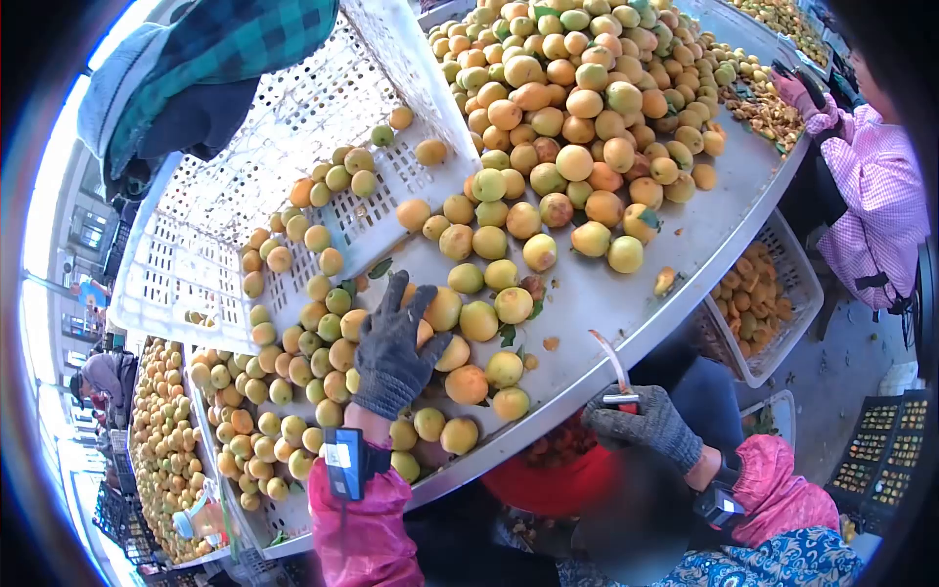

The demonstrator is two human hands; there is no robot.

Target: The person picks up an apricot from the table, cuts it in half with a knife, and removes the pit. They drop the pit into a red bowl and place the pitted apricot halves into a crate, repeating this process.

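Note:
My left hand (396,347), in a dark grey glove, reaches over the metal table (626,313) with its fingers spread, its palm over several yellow-orange fruits (479,320). Part of an orange fruit shows between the fingers. My right hand (646,421), gloved too, is closed round a small tool (620,398) near the table's edge. From the tool a thin curved blade or strip (611,354) points up. Below that hand is a red container (553,474) with reddish pieces inside.
A big fruit pile (577,88) covers the table's far part. A white perforated crate (430,68) lies tipped at upper left, near a person in a plaid sleeve (264,34). Another person in pink (871,196) works at right, near a crate of halved fruit (807,303).

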